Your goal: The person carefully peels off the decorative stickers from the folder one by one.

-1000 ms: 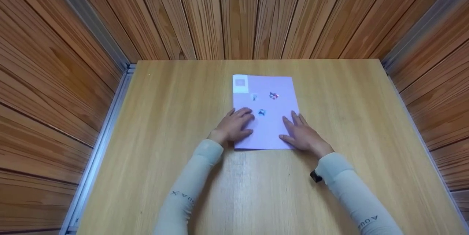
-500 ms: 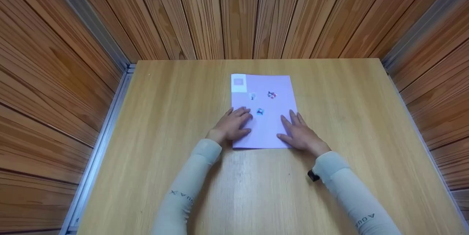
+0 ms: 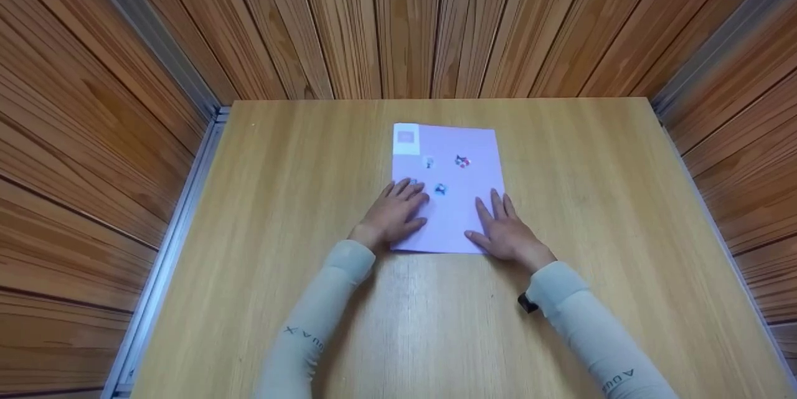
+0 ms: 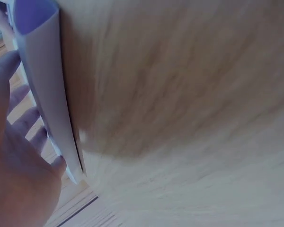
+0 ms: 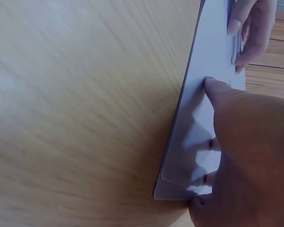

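Observation:
A lilac booklet lies closed on the table, with a white label patch at its top left and several small pictures on its cover. My left hand rests on its left side, fingers spread over the cover. On the lower right part lies my right hand, fingers pointing away from me. The left wrist view shows the booklet's rounded fold, lilac inside, beside my left hand. Two layers of the booklet show slightly offset at a corner under my right hand.
The light wooden table reaches back to a plank wall. A metal rail runs along its left edge. A black strap piece shows at the right wrist.
The booklet and both hands have shifted slightly to the left. Another small picture has come into view by the left fingertips. Both hands have stayed on the cover.

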Available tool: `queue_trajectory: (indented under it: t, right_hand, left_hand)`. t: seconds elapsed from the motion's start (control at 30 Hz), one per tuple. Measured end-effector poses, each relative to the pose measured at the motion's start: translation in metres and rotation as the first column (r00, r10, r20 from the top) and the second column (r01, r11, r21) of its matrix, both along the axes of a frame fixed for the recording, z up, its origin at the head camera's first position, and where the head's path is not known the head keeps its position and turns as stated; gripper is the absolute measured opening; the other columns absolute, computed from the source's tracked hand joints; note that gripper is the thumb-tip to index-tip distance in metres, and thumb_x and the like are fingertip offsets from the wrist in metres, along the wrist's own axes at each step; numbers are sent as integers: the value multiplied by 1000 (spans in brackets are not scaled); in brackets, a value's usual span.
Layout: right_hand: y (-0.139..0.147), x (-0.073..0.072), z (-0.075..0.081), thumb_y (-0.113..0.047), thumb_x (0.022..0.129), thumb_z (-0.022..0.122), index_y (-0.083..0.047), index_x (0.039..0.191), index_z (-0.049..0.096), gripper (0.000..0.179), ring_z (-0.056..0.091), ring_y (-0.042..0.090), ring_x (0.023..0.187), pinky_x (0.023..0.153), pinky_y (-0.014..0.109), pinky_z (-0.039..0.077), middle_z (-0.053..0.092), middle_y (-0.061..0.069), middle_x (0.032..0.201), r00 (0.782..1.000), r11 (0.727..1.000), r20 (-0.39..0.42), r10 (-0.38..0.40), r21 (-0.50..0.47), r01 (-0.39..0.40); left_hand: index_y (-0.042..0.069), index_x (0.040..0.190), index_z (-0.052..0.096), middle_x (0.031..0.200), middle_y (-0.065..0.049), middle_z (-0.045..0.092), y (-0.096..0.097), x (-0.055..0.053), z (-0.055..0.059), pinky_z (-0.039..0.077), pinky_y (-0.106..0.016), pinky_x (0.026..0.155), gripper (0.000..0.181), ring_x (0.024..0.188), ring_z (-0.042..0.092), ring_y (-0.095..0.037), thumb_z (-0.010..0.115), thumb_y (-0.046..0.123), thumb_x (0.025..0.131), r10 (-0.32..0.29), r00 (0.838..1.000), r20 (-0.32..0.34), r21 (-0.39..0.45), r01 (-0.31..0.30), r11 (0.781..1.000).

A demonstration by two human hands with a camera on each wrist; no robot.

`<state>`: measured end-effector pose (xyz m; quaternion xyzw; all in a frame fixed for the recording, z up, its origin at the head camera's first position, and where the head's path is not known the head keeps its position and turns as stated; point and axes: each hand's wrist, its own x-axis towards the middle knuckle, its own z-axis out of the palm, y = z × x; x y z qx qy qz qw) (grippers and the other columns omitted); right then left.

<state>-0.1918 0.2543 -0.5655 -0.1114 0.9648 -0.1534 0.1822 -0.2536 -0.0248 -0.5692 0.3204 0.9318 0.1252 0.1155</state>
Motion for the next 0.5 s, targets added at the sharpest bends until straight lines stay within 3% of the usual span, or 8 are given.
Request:
queue_trajectory:
  t: [0.17, 0.33, 0.5]
  right_hand:
    - [-5, 2, -2, -56, 106, 43, -5, 164, 9, 84, -9, 53, 152, 121, 65, 15, -8, 29, 167, 1000, 999, 4, 14, 44, -14]
    - [-6, 2, -1, -57, 105, 43, -8, 165, 7, 85, -10, 52, 152, 120, 65, 15, -10, 27, 168, 1000, 998, 15, -2, 59, 1]
    - [-6, 2, 0, -59, 105, 41, -10, 165, 6, 85, -11, 51, 152, 119, 66, 14, -12, 25, 168, 1000, 998, 23, -7, 66, 6]
  left_hand:
    - [23, 162, 32, 171, -4, 18, 0, 13, -6, 4, -56, 126, 62, 158, 6, -34, 40, 50, 107, -69, 994, -84, -74, 63, 995]
    - [26, 165, 22, 173, -2, 10, -2, 25, -11, 0, -59, 125, 64, 158, 0, -34, 31, 55, 108, -164, 980, -113, -134, 149, 980]
    - [27, 165, 21, 173, -1, 8, -6, 33, -11, 1, -61, 124, 66, 158, 1, -34, 29, 58, 107, -198, 970, -144, -160, 175, 971]
